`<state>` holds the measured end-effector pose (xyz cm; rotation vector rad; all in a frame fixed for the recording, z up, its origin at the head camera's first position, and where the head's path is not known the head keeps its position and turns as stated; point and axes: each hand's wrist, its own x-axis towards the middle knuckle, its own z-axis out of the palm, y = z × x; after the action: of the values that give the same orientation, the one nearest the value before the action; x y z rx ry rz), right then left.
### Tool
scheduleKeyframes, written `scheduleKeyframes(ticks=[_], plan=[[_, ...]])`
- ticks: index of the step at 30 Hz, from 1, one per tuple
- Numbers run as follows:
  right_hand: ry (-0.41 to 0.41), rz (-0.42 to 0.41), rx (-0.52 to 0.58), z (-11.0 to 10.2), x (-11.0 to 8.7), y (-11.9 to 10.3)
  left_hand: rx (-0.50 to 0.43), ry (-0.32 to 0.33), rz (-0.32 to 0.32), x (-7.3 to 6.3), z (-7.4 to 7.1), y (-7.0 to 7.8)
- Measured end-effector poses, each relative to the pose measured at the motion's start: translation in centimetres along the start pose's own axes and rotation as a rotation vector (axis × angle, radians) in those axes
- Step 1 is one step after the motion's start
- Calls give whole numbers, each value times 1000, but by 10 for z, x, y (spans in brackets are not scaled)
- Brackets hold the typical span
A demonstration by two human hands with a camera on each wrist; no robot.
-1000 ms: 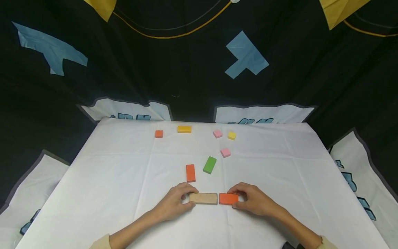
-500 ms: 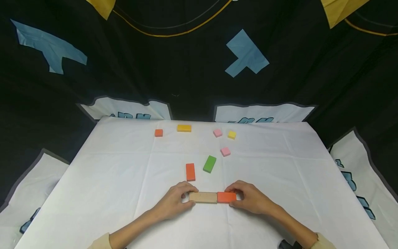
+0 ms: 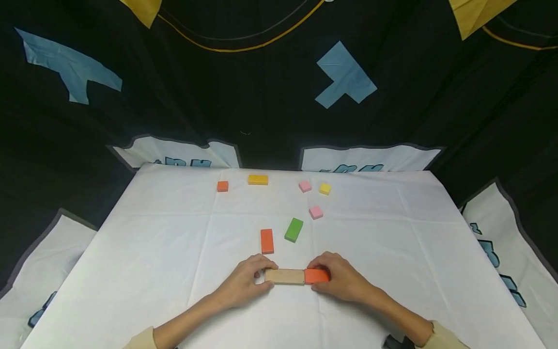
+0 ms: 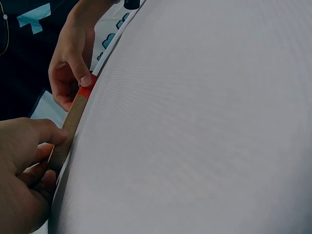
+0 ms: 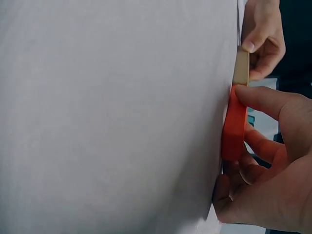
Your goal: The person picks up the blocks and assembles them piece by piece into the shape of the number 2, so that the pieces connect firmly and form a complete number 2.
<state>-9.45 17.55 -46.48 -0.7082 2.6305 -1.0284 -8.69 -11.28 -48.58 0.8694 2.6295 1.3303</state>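
A natural-wood block (image 3: 285, 277) and an orange-red block (image 3: 317, 276) lie end to end on the white cloth, their short ends meeting. My left hand (image 3: 247, 282) pinches the wooden block near its left end, thumb on the near side and fingers on the far side. Across the orange-red block, my right hand (image 3: 342, 280) grips with thumb and fingers close to the seam between the two. The right wrist view shows the thumb on the side of the orange-red block (image 5: 235, 124). Beyond the left hand in the left wrist view, the wooden block (image 4: 73, 119) runs toward the other hand.
Behind the hands lie another orange-red block (image 3: 267, 241) and a green block (image 3: 294, 230). Farther back are two pink blocks, one nearer (image 3: 316, 212), a small yellow block (image 3: 325, 189), a long yellow block (image 3: 258, 180) and a small orange block (image 3: 223, 186).
The right hand has slid the orange-red block left, closing the gap to the wooden block. It has then moved farther left along the block toward the seam. The left hand stays put.
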Motion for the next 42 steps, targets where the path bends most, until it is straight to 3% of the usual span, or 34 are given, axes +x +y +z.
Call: scheduleKeyframes(ticks=[15, 42], plan=[[50, 42, -14, 10, 3, -7, -8, 1, 8, 0, 1, -1], [72, 28, -8, 16, 8, -10, -12, -1, -7, 0, 1, 0]])
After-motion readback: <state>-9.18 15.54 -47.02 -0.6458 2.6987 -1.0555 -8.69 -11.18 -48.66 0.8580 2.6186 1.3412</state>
